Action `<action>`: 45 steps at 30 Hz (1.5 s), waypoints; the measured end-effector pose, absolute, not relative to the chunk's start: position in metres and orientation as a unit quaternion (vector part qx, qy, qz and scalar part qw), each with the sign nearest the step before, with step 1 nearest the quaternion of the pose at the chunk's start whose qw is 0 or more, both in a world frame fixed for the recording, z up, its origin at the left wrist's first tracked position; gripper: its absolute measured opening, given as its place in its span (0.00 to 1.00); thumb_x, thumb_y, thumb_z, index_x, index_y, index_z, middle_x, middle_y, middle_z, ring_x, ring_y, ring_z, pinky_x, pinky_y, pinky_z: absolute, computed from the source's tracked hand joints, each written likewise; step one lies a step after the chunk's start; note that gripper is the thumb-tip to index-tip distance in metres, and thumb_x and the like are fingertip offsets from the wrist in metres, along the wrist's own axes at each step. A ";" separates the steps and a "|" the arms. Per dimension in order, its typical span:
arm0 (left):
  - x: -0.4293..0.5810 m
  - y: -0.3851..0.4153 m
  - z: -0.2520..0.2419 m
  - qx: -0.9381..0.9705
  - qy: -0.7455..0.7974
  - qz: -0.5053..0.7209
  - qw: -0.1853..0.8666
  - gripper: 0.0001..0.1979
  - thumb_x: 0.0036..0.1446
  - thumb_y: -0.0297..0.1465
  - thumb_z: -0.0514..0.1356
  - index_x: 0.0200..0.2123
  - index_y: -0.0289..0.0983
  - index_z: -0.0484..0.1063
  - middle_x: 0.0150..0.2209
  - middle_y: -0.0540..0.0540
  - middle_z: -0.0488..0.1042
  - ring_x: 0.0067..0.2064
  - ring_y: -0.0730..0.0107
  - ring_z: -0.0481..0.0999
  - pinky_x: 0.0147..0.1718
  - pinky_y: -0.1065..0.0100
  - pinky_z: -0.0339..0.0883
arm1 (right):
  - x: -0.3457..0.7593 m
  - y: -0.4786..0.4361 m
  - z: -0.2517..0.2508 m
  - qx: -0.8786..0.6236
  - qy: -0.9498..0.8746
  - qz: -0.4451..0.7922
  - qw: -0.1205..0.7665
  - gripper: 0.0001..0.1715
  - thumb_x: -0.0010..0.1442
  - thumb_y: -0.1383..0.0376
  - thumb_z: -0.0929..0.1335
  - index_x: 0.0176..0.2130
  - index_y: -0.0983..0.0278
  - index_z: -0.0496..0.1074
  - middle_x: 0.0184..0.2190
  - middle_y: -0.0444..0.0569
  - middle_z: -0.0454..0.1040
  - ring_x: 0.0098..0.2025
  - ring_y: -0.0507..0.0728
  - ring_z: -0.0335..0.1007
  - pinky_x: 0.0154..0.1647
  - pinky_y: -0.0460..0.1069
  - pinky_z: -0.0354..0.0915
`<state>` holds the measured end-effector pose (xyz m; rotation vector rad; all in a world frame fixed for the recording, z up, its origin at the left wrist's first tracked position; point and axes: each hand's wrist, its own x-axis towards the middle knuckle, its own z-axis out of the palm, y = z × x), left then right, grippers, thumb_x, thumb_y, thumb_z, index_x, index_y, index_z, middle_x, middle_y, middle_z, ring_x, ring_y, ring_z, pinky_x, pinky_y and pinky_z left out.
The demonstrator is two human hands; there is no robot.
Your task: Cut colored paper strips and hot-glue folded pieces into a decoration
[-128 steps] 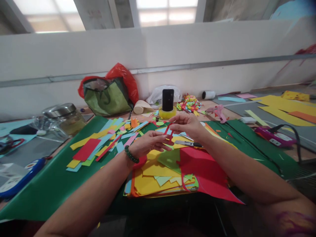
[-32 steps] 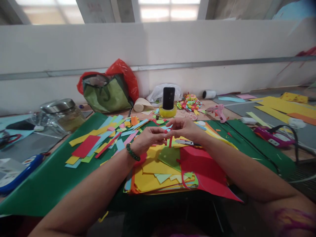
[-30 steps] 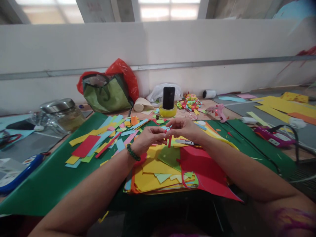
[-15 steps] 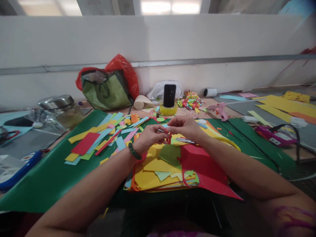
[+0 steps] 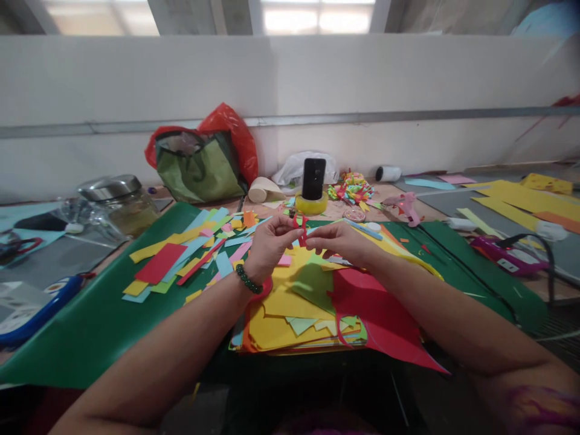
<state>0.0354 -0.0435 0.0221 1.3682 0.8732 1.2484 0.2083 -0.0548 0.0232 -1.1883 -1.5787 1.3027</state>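
A small red paper piece (image 5: 301, 228) with a cut-out shape is held up over the stack of coloured sheets. My left hand (image 5: 273, 241), with a green bead bracelet at the wrist, pinches it between thumb and fingers. On its other side my right hand (image 5: 339, 243) pinches at the lower right edge of the same piece. Beneath the hands lie yellow sheets (image 5: 276, 302), a green paper piece (image 5: 315, 284) and a large red sheet (image 5: 380, 308). A craft knife shows partly below my right hand.
Paper strips (image 5: 194, 241) lie scattered on the green mat (image 5: 86, 308) to the left. A phone (image 5: 314, 179) stands in a yellow tape roll (image 5: 310, 204). A pink glue gun (image 5: 405, 207) trails its cord on the right. A glass jar (image 5: 118, 208) is at the left.
The red paper piece has been raised and turned to face me, between both hands. My hands have drawn slightly apart, and the view has shifted a little.
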 end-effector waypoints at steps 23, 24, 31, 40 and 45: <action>0.025 -0.042 0.032 0.616 0.364 0.512 0.475 0.12 0.42 0.37 0.70 0.30 0.37 0.82 0.29 0.49 0.77 0.26 0.76 0.66 0.25 0.72 0.61 | 0.201 -0.056 0.015 -0.478 -0.689 0.396 0.374 0.14 0.43 0.57 0.72 0.21 0.66 0.75 0.16 0.41 0.63 0.21 0.48 0.52 0.22 0.46 0.49; 0.025 -0.042 0.032 0.618 0.363 0.513 0.472 0.11 0.42 0.37 0.70 0.29 0.37 0.82 0.28 0.49 0.76 0.26 0.76 0.66 0.26 0.72 0.61 | 0.201 -0.056 0.016 -0.479 -0.689 0.395 0.373 0.13 0.43 0.57 0.72 0.21 0.66 0.75 0.16 0.41 0.64 0.21 0.48 0.53 0.22 0.46 0.49; 0.023 -0.040 0.033 0.615 0.377 0.497 0.483 0.11 0.42 0.38 0.70 0.28 0.38 0.81 0.28 0.49 0.76 0.26 0.77 0.66 0.25 0.73 0.60 | 0.200 -0.056 0.018 -0.490 -0.686 0.397 0.362 0.13 0.42 0.57 0.72 0.20 0.66 0.74 0.15 0.40 0.63 0.21 0.47 0.52 0.22 0.46 0.48; 0.021 -0.040 0.034 0.634 0.371 0.503 0.456 0.11 0.42 0.39 0.69 0.23 0.37 0.80 0.24 0.49 0.75 0.28 0.74 0.69 0.26 0.72 0.64 | 0.200 -0.056 0.019 -0.492 -0.682 0.407 0.357 0.13 0.43 0.58 0.71 0.19 0.66 0.74 0.15 0.39 0.61 0.20 0.47 0.50 0.22 0.46 0.47; 0.021 -0.040 0.036 0.627 0.384 0.494 0.464 0.13 0.40 0.40 0.69 0.22 0.36 0.79 0.25 0.48 0.76 0.27 0.73 0.70 0.26 0.72 0.64 | 0.200 -0.057 0.022 -0.502 -0.671 0.420 0.349 0.13 0.41 0.59 0.71 0.21 0.67 0.75 0.15 0.40 0.64 0.20 0.47 0.52 0.22 0.46 0.47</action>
